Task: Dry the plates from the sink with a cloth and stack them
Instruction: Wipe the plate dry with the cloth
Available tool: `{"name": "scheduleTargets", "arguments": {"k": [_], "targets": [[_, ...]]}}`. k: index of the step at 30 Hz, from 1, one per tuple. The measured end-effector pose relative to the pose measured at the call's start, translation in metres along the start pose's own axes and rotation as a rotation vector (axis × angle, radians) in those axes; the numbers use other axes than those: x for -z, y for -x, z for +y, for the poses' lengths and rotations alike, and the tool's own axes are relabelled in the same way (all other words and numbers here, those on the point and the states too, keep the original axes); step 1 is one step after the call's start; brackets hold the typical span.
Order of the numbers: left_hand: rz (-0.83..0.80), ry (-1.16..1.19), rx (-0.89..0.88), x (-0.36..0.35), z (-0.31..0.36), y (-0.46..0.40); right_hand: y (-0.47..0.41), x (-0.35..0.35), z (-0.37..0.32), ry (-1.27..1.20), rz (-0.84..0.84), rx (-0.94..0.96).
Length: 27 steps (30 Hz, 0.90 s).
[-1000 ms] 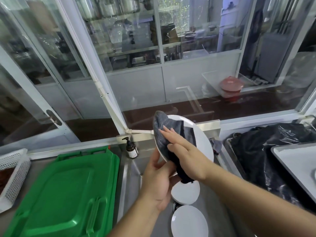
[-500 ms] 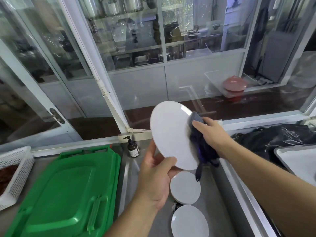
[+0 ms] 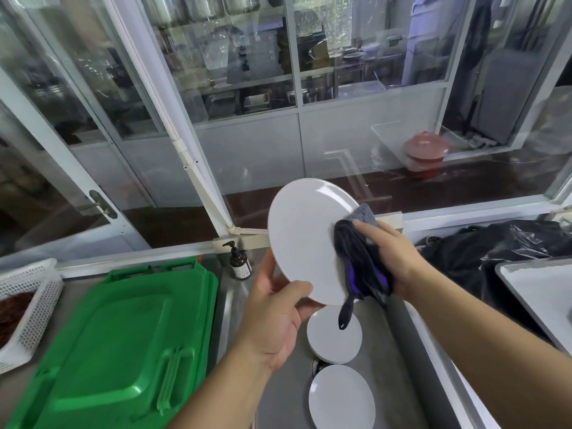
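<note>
A person is holding a white plate (image 3: 305, 239) tilted above the sink (image 3: 399, 351), the left hand (image 3: 272, 317) pinching its rim at 6 o'clock; the right hand (image 3: 394, 258), gripping a dark cloth (image 3: 359, 267), is now working the edge at 3 o'clock, having swept off the face it covered a second ago; drying is likely nearing completion; two plates (image 3: 334, 334) are waiting below, none stacked yet.

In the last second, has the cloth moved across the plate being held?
Yes. The cloth, gripped by the right hand, has gone from the plate's left side, nearer the soap bottle, to its right edge.
</note>
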<state>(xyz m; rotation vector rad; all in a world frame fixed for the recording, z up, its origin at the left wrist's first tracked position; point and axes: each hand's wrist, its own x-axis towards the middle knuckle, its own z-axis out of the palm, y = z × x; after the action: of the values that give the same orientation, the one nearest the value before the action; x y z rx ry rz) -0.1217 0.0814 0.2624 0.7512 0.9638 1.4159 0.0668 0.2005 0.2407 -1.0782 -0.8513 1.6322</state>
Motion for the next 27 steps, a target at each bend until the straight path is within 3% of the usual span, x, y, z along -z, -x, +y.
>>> {"name": "scheduleTargets", "arguments": {"k": [5, 8, 11, 17, 22, 27], "targets": [[0.037, -0.033, 0.086, 0.005, 0.011, -0.008, -0.002, 0.004, 0.002, 0.074, -0.002, 0.111], [0.133, -0.191, 0.127, 0.011, 0.021, -0.019, 0.000, 0.002, 0.003, 0.079, -0.016, 0.134], [0.262, -0.366, 0.043, 0.013, 0.016, -0.026, 0.003, -0.004, 0.008, 0.044, 0.052, 0.133], [0.261, -0.456, -0.186, -0.003, -0.014, -0.021, 0.012, -0.027, 0.036, -0.229, 0.183, 0.003], [0.221, -0.407, 0.007, -0.001, -0.026, -0.015, 0.015, -0.021, 0.046, -0.273, 0.220, 0.020], [0.233, -0.312, 0.072, 0.019, 0.001, -0.023, 0.008, -0.001, 0.026, -0.002, 0.163, 0.109]]}}
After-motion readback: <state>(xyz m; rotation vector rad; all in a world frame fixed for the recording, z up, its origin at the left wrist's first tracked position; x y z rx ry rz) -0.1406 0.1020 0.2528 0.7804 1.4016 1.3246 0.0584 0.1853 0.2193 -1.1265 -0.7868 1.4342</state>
